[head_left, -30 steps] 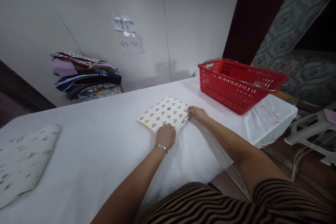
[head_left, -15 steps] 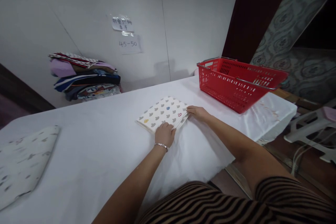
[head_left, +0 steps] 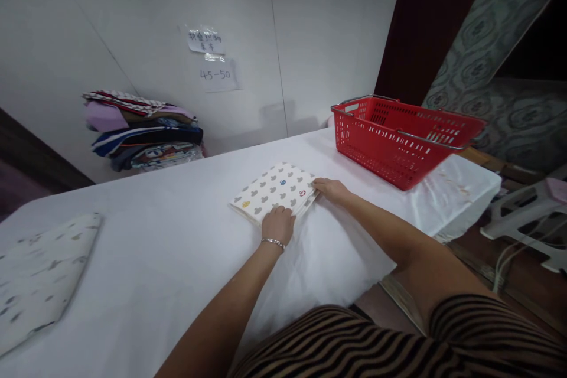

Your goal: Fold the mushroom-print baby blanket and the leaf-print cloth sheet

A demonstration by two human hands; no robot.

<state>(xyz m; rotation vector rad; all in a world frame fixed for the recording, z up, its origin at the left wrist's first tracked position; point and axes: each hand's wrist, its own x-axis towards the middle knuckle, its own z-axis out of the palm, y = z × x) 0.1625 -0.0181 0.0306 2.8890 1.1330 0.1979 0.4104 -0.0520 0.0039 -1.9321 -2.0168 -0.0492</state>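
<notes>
On the white-covered table (head_left: 146,236) lies a folded white cloth (head_left: 274,189), printed with grey mushroom-like shapes and a few coloured ones in yellow, blue and red. My left hand (head_left: 278,226), with a silver bracelet at the wrist, is closed on its near edge, fingers on top and thumb to the right side. The right-hand corner is pinched by my right hand (head_left: 330,190), whose fingertips are partly hidden by the cloth layers. Several layers show along the edge between both hands.
A red shopping basket (head_left: 398,147) with metal handles stands at the back right of the table. Another spotted white cloth (head_left: 46,274) lies at the left. Folded fabrics (head_left: 144,130) are stacked by the wall under paper signs (head_left: 215,75). A plastic stool (head_left: 527,221) is at the right.
Almost nothing differs. Both hands stay at the same places on the folded cloth; the view has shifted very slightly.
</notes>
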